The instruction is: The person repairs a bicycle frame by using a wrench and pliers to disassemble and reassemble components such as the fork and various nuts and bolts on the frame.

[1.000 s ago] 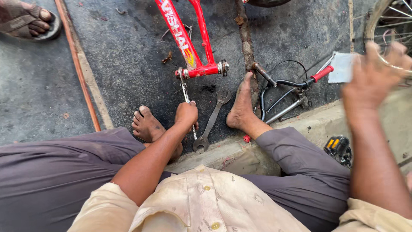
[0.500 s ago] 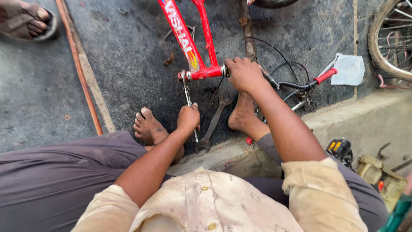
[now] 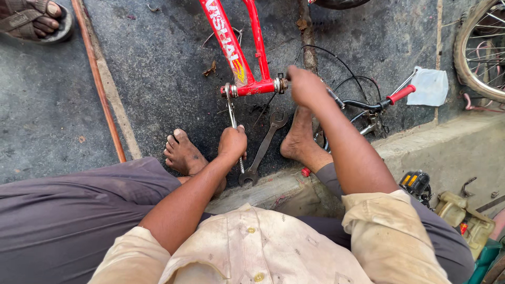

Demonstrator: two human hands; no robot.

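My left hand (image 3: 233,143) is closed around the handle of a wrench (image 3: 232,118) whose head sits on the left end of the red bicycle frame's bottom bracket (image 3: 255,87). My right hand (image 3: 305,87) is curled over the bracket's right end; what it pinches I cannot tell. A second, double-ended spanner (image 3: 263,148) lies on the ground just right of my left hand, between my bare feet.

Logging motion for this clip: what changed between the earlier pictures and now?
The right hand came down from the upper right, near the bicycle wheel, and closed on the right end of the red frame's bottom bracket. The left hand stayed gripping the wrench set on the bracket's left end. The spare wrench on the ground and both feet did not move.
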